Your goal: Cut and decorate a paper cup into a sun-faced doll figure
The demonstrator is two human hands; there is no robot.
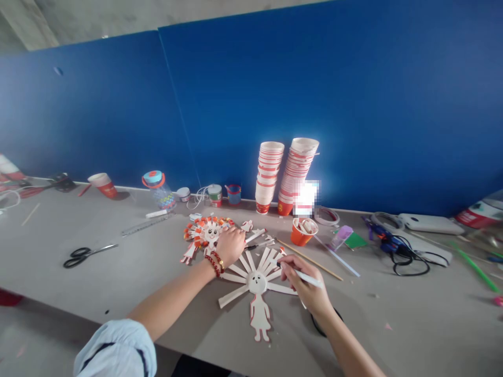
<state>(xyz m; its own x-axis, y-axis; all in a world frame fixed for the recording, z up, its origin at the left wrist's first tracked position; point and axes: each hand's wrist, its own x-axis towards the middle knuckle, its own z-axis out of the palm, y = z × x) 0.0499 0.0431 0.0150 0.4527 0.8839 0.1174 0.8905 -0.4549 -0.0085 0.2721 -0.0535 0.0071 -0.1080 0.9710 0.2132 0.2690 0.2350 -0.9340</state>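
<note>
Beyond the hands (pixel 308 284): cup (pixel 301 239) (scraps (pixel 307 226) inside)

Pen (pixel 309 278) in the right fingers (pixel 290 265): white barrel, dark tip. Paper doll (pixel 259 314) nearer than the left fingers (pixel 236 238): white, red-edged, black facial marks. Paper-cup stacks (pixel 270 170) beyond both: white, red-banded.

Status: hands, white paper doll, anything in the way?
Right hand gripping white marker. Left hand by orange-fringed doll, hold unclear. White paper doll flat, face drawn. Black loop near right hand.
</note>
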